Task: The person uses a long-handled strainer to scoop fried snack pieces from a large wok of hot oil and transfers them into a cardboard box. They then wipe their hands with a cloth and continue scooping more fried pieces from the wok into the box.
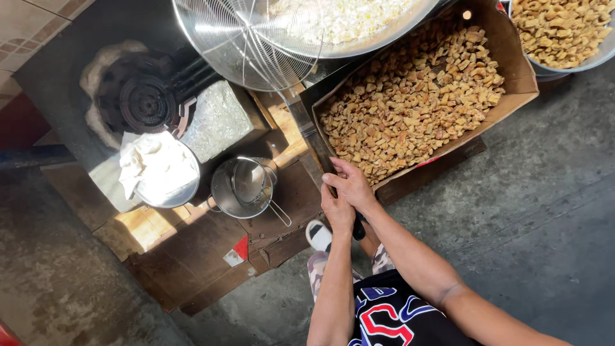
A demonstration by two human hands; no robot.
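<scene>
Hands first: we see both wrapped around the long flat metal handle [306, 131] of a big wire skimmer [253, 40]. Our right hand [351, 184] is closed over the handle near its lower end, knuckles up; our left hand [336, 211] grips just below it, touching the right, fingers curled tight.

Skimmer: wide round basket of thin radial wires and fine mesh, silvery, catching sunlight. Handle is a dull grey strip running down from the basket's rim to our hands. Basket sits at the top of the view, overlapping the edge of a large metal basin [359, 38] holding pale, crumbly stuff.

Just right of the handle, a shallow cardboard box [519, 77] full of golden-brown fried pieces [416, 102]; its near corner touches our right hand. A second metal bowl [599, 57] of similar pieces sits at the top right corner.

Left of the handle: a small steel pot [224, 192] with a strainer [253, 179] inside, a bowl with white cloth [157, 163], and a black gas burner [141, 102], all on dark wooden boards [192, 256].
</scene>
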